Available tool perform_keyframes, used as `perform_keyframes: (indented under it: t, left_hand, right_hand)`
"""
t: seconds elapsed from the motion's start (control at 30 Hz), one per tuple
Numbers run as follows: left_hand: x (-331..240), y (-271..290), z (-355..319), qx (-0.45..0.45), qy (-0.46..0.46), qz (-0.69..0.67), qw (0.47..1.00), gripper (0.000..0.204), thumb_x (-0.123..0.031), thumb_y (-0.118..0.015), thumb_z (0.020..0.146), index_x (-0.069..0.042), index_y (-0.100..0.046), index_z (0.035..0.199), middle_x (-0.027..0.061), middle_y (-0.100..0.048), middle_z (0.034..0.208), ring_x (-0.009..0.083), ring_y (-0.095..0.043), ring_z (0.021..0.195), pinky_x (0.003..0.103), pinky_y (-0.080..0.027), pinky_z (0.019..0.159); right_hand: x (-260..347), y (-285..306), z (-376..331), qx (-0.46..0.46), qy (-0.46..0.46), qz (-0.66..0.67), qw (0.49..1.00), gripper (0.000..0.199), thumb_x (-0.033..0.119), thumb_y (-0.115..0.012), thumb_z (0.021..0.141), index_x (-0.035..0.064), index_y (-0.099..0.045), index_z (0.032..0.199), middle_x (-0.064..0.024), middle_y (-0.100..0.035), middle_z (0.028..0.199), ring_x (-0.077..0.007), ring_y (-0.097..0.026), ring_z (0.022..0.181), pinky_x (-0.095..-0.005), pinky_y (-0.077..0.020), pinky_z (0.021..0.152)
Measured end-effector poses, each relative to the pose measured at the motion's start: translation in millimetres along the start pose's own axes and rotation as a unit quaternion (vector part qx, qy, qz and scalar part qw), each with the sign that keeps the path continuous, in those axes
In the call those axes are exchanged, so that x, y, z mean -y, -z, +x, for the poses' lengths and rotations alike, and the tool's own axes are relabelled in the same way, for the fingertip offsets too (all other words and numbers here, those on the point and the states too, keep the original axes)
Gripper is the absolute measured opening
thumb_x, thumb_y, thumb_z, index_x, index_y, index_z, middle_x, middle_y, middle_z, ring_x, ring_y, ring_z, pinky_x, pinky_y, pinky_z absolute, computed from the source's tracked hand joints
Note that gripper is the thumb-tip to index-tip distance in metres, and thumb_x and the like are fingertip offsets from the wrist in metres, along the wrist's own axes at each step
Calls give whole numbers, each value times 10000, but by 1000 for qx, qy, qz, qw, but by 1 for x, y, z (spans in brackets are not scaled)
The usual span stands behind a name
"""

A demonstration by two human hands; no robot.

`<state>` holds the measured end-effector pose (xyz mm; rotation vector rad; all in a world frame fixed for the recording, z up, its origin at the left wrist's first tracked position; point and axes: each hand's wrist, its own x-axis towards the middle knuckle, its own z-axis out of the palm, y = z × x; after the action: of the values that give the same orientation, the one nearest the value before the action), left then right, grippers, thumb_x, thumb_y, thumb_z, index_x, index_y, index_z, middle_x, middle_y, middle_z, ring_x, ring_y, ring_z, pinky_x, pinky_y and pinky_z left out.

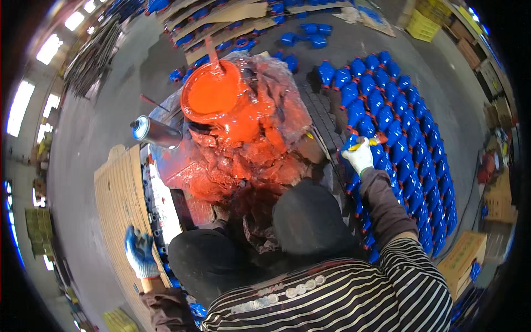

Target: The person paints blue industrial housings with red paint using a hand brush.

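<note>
Tool: yellow-handled, red-ended hand tool [369, 142], over L edge of the blue rows; exact type unclear.
R grip: white-gloved R hand [360, 156], pinching tool's handle.
Parts: glossy blue rounded parts [394, 133] w/ red ends, slanted rows, R side.
Paint: round orange-red paint bucket [213, 91], fwd ctr, flat stick [212, 51] at far rim.
Can: silver-and-dark spray can [159, 133], tilted, L of bucket.
L grip: blue-and-white-gloved L hand [141, 254], fingers apart, slightly curled, nr brown corrugated cardboard sheet [119, 191].
</note>
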<state>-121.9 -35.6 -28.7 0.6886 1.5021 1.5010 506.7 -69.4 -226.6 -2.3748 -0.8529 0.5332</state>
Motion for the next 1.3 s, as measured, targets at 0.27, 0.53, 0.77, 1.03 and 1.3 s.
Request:
perform_keyframes:
  t: [0.27,0.53,0.77,1.03,1.3]
  left_hand:
    - [61,177,-128,-110,324,265,902,352,-295,-568,907,-76,-584,1182,63,-619,918,186,-579,707,318,-508,609]
    - [123,268,-266,41,236,792,561,648,-248,-679,669,-186,-478,1281,151,-544,1175,351,-543,1088,462,-479,878]
    - [163,302,-245,-9,8,760,650,373,-71,-508,816,-64,-533,1187,183,-475,1328,344,-449,1233,435,-420,967]
    - [158,311,-193,172,-54,773,609,460,-116,-628,704,-192,-553,1151,145,-474,1229,365,-467,1138,451,-471,830]
    - [119,241,-128,-105,132,-46,985,456,-269,-732,751,-77,-552,1123,85,-621,955,244,-649,829,351,-548,645]
  right_hand:
    - [-39,-73,83,164,-33,-256,952,877,585,-713,646,-26,-475,1229,-250,-616,1123,-372,-591,1092,-455,-486,886]
    - [-86,-70,150,3,211,-231,950,365,142,-549,914,13,-456,1243,-150,-625,1085,-288,-617,923,-382,-471,843]
    - [-33,51,139,74,229,-29,970,424,71,-661,840,-3,-502,1226,-166,-603,1106,-277,-578,1018,-337,-454,917]
    - [28,99,71,-65,339,-124,930,300,246,-555,918,59,-548,1153,-135,-613,1066,-251,-597,877,-353,-472,822]
    - [104,126,-17,-80,379,-164,907,354,156,-644,887,8,-525,1186,-151,-555,1143,-274,-541,1045,-347,-419,937]
